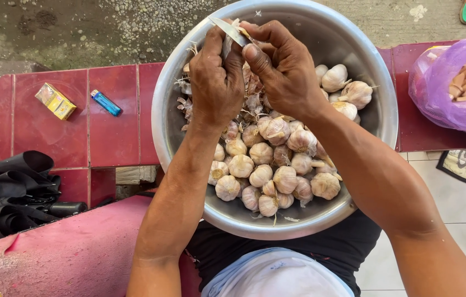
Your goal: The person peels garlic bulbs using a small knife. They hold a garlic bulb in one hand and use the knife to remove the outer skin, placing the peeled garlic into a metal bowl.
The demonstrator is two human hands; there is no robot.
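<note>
Your left hand (216, 77) pinches a garlic piece (227, 44) while your right hand (282, 71) grips a small knife (230, 30) against it, both directly above a metal bowl (379, 82) of whole garlic bulbs (271, 165) below your 2 wrists.

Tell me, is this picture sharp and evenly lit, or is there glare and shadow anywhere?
Head view: bright daylight, mostly sharp; soft glare on the metal bowl rim; the left hand and right hand shade the garlic bulbs beneath; the knife blade glints; straight edges bend slightly near the frame's borders.
</note>
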